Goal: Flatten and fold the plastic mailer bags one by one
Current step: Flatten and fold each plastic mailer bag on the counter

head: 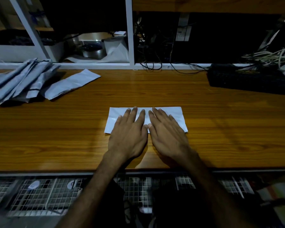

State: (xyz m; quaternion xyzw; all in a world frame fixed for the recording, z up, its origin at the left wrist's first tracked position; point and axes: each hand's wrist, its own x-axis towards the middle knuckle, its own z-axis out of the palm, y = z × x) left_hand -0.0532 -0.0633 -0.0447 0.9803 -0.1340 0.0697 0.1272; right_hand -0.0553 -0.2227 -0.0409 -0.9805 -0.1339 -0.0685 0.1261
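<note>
On the wooden desk [204, 112], left hand [130, 130] and right hand [166, 130] — fingers straight, no grip — flat atop the folded mailer bag [176, 114].

Dim, perhaps underexposed; edges bowed.

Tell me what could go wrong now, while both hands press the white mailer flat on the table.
The glossy mailer bag may slide on the smooth wooden table under the left hand and right hand, skewing the fold. Both hands sit near the middle, so the uncovered ends might spring up.
</note>
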